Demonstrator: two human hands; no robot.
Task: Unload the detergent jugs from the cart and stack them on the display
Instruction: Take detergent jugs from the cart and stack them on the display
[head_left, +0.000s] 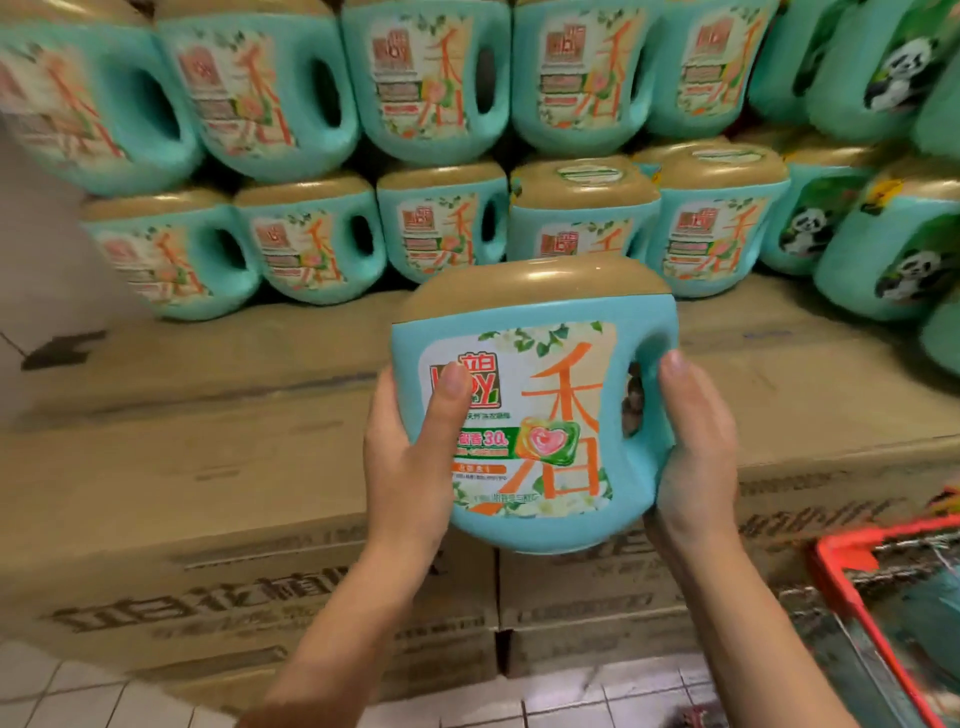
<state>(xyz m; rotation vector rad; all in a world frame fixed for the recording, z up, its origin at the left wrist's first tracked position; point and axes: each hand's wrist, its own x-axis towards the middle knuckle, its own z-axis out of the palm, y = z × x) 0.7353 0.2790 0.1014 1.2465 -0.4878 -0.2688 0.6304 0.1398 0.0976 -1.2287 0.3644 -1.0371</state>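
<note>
I hold a teal detergent jug (540, 395) with a tan cap and an orange-lettered label upright in the air, in front of the display. My left hand (410, 447) grips its left side, thumb lying across the label. My right hand (693, 441) grips the handle side, fingers curled round behind it. The display of stacked jugs (441, 234) rises behind in two visible rows, sitting on cardboard cases (208, 467). The cart (883, 597), with a red rim, shows at the lower right.
Teal jugs with panda labels (904, 78) fill the right end of the display. A strip of bare cardboard top lies between the held jug and the lower row. White floor tiles (78, 696) run along the bottom, and a pale wall stands at the far left.
</note>
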